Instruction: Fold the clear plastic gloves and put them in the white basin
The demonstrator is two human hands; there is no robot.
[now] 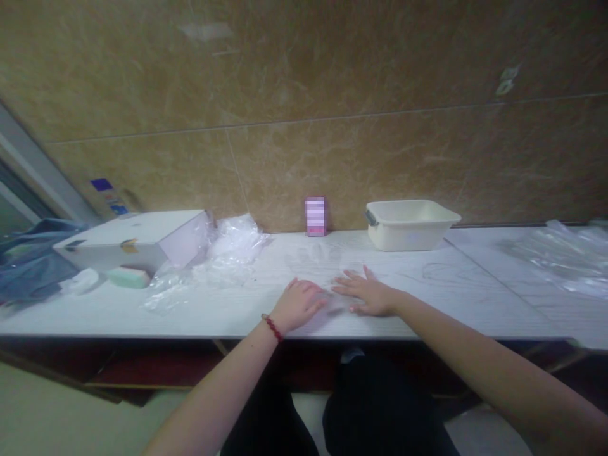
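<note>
My right hand (368, 295) lies palm down over the white tabletop (399, 323), its fingers spread apart. Close to its left is my left hand (300, 305), with a red bead bracelet (272, 327) on the wrist. The left fingers are lightly curved and the thumb stands away from them, with nothing plainly held. Between the hands a faint see-through patch (338, 301) shows on the table, perhaps thin clear plastic; its outline is too blurred to tell.
A cream plastic bin (411, 235) and a small blurred-out upright item (316, 216) stand by the wall. On the left are a white box (133, 237), crumpled clear bags (232, 244), a pale green block (128, 277) and blue cloth (35, 272). More clear bags (565, 256) lie right.
</note>
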